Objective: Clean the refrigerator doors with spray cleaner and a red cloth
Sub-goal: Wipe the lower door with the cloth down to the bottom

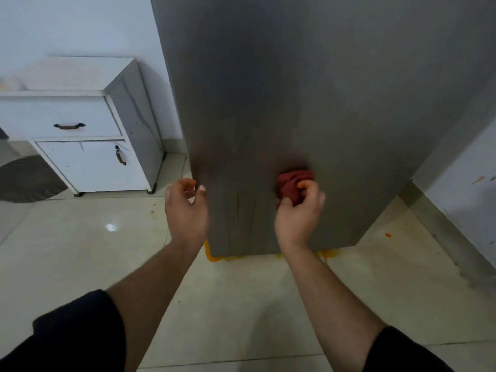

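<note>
Head view: red cloth (294, 185) bunched in right hand (299, 213) grip against refrigerator door (308, 103).

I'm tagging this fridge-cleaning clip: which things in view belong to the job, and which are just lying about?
Job: red cloth, right hand gripping it, refrigerator door, left hand at its edge.
Lying about: white cabinet, dark round mat, orange floor stains.

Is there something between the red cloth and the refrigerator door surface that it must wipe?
Nothing visible. The right hand holds the red cloth against the refrigerator door; the left hand is off to the side, near the door's left edge.
</note>
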